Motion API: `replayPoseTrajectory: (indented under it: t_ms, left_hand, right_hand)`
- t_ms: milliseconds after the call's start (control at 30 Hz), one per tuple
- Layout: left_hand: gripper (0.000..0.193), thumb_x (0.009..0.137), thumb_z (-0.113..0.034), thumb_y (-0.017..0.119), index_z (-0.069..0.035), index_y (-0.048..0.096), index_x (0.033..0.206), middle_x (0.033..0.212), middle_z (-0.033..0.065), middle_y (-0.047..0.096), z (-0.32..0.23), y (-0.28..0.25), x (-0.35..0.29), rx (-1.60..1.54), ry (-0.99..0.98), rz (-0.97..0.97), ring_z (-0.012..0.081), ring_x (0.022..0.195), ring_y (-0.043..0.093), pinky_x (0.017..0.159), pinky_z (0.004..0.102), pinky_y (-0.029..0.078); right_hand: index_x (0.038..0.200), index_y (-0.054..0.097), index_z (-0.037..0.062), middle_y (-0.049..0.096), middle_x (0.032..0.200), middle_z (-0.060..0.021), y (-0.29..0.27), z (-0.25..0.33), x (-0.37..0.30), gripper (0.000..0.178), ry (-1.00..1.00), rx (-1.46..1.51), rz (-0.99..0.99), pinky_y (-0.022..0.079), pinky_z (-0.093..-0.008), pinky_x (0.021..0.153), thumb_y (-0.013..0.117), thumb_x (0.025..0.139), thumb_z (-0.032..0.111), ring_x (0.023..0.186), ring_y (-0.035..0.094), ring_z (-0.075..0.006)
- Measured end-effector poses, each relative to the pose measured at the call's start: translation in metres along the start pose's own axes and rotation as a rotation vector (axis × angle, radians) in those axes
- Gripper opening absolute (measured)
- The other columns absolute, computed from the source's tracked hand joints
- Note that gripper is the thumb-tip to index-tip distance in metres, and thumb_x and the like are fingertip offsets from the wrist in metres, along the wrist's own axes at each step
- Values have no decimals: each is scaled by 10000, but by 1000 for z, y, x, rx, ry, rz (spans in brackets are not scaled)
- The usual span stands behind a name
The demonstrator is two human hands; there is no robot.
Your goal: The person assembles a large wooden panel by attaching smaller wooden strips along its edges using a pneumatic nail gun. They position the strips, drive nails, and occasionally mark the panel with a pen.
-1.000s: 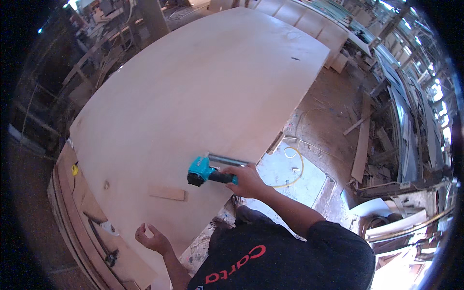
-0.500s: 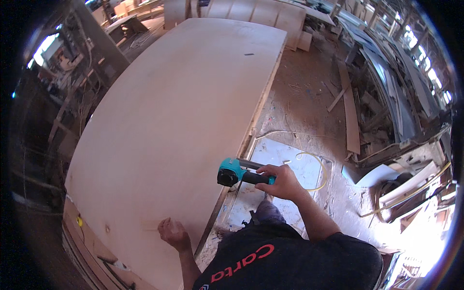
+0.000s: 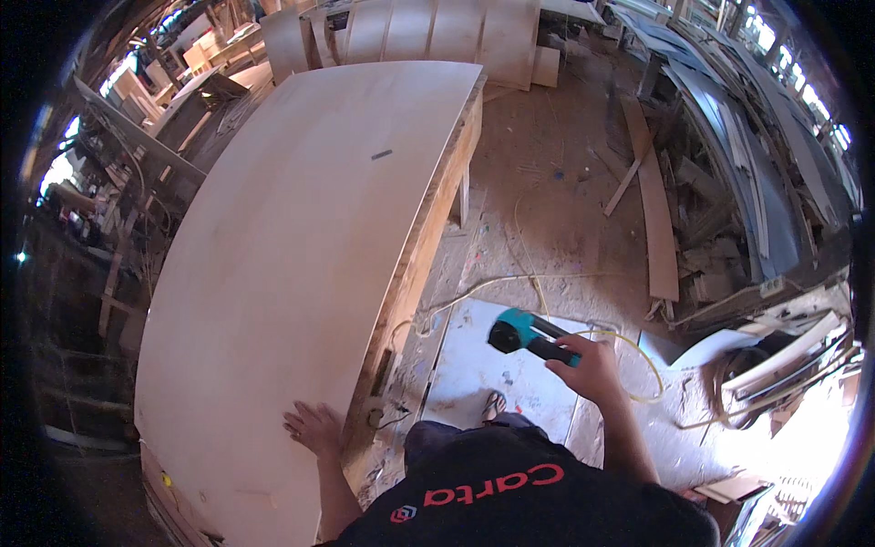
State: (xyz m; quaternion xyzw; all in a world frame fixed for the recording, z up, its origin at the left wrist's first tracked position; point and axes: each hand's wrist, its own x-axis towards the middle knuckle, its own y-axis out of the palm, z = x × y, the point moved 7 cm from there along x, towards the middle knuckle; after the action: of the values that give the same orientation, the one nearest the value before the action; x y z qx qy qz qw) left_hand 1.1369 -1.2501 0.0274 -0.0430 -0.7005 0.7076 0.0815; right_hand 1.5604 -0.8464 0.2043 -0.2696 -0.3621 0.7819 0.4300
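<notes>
Nail gun vs panel: the teal nail gun (image 3: pixel 521 334) is out to the right of the plywood panel (image 3: pixel 283 237), clear of its edge and held up over the white sheet (image 3: pixel 460 360) on the floor, so there's a gap between the two (that gap is what I'd watch from my end).
Gun's long axis: slanted, teal head up and left toward the panel, black handle running down and right into my grip.
Panel's long axis: heads away from me, lying along the top of the wooden desk (image 3: pixel 444 205).
Nearer hand: my left hand (image 3: pixel 314 428) is the one at the panel, down at the near end by the right-hand edge; the gun is all on the other side.
Right hand: my right hand (image 3: pixel 591 366) has its fingers curled round the handle, a proper hold as far as I can see.
Left hand: palm down, fingers fanned out, looks to be resting on the wood and gripping nothing.
Hose: a yellow hose (image 3: pixel 658 376) loops just beside the right hand (can't tell if it joins the gun, sorry).
</notes>
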Motion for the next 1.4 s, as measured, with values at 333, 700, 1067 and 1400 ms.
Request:
replayPoseTrajectory:
  t_ms: [333, 700, 1067, 1400]
  left_hand:
    - [704, 944, -483, 496, 22, 428, 1430, 1463, 315, 325, -182, -2, 105, -86, 22, -65, 483, 1385, 288, 1115, 648, 208]
    - [700, 868, -477, 562, -1, 499, 1377, 1425, 182, 416, -395, -25, 270, -32, 68, 79, 349, 1390, 324, 1115, 701, 161]
    - [878, 854, -599, 557, 0, 375, 1470, 1540, 203, 312, -509, 10, 315, -161, -87, 58, 354, 1488, 174, 1086, 768, 72]
    - [894, 853, -555, 575, 73, 359, 1451, 1542, 271, 271, -535, 15, 297, -237, -242, -107, 380, 1496, 126, 1161, 662, 31]
  right_hand:
    - [1014, 709, 28, 727, 882, -179, -76, -150, 74, 435, 357, 90, -324, 543, -382, 731, 840, 682, 277, 788, 712, -288]
    - [980, 697, -76, 726, 812, -173, -144, -167, 151, 427, 628, -65, -491, 530, -329, 661, 781, 587, 68, 728, 688, -221]
    - [1017, 733, 48, 722, 873, -192, -248, -84, 470, 318, 389, -495, -232, 533, -439, 705, 740, 756, 230, 781, 684, -351]
    - [1114, 658, 68, 690, 1065, -125, -266, 201, 896, 465, -928, -749, -550, 413, -503, 947, 806, 683, 160, 1041, 614, -345]
